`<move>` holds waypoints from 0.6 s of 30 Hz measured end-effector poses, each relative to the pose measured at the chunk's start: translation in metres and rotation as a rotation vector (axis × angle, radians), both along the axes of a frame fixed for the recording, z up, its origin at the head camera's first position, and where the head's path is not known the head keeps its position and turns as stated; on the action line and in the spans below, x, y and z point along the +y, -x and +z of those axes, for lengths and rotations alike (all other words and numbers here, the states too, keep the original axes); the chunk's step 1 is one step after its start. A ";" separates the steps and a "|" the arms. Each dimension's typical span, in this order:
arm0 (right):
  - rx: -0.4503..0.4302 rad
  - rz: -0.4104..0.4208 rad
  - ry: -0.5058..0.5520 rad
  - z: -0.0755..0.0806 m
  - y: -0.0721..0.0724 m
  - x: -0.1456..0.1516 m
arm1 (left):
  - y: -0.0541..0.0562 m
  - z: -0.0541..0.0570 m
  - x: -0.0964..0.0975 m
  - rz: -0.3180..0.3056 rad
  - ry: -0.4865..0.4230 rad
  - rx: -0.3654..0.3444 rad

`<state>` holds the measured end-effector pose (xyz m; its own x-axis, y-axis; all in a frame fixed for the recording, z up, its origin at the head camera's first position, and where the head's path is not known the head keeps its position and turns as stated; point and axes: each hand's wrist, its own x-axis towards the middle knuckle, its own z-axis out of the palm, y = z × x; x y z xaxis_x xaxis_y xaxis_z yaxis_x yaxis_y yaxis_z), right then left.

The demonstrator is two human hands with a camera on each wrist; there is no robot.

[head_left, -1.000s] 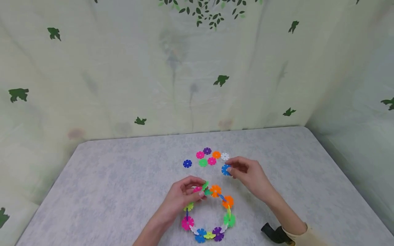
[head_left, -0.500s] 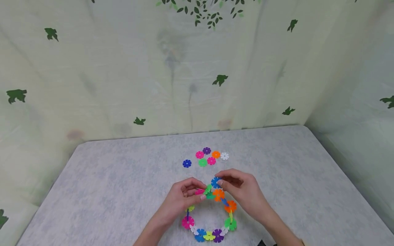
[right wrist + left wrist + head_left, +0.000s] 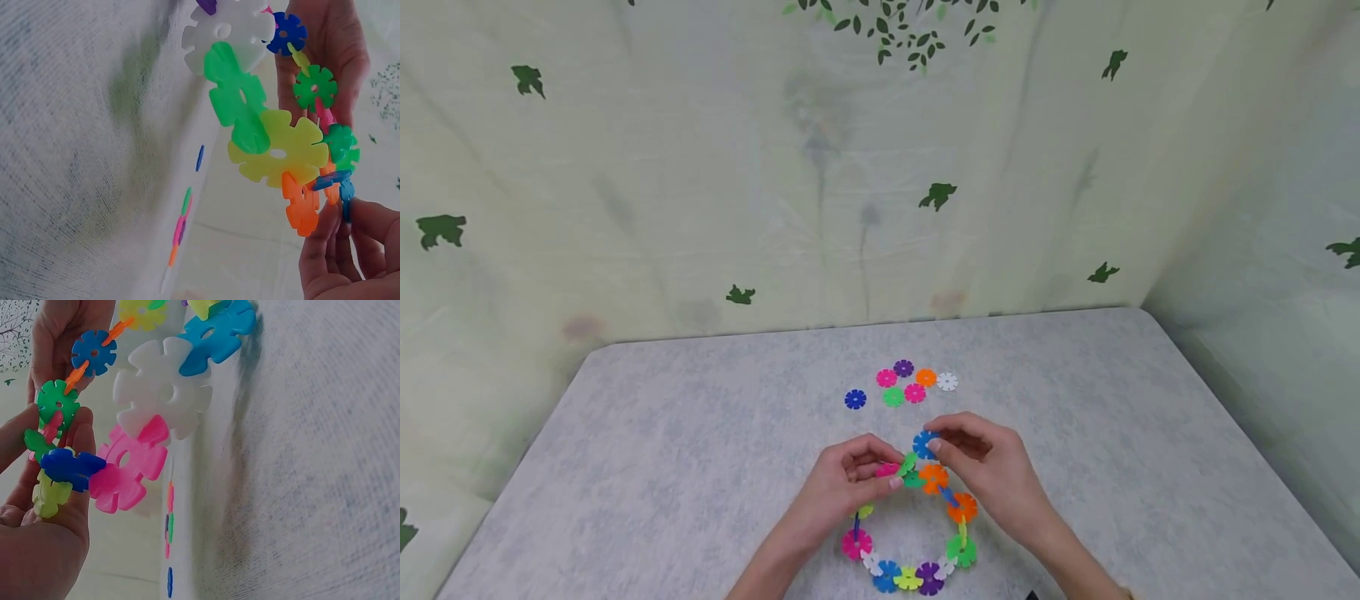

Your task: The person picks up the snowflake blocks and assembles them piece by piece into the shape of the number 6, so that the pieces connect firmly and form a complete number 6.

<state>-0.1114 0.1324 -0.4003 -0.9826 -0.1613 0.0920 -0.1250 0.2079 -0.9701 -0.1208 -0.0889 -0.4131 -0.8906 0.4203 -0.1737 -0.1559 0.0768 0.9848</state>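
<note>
One left hand grips the ring of flower discs at its eleven o'clock; the right hand pinches one blue flower disc near the ring's twelve o'clock.

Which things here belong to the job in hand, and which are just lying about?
In use:
ring of discs, held by left hand
blue disc, pinched by right hand

Lying about, perhaps spares:
navy disc
purple disc
orange disc
white disc
green disc
two pink discs
</note>
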 end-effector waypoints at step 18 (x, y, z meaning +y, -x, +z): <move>0.028 0.059 0.016 -0.003 0.003 0.005 | 0.002 -0.005 0.000 -0.002 -0.020 0.024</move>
<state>-0.1142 0.1370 -0.4035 -0.9684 -0.2173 0.1227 -0.1641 0.1840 -0.9691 -0.1223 -0.0891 -0.4182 -0.8934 0.4257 -0.1439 -0.1321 0.0574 0.9896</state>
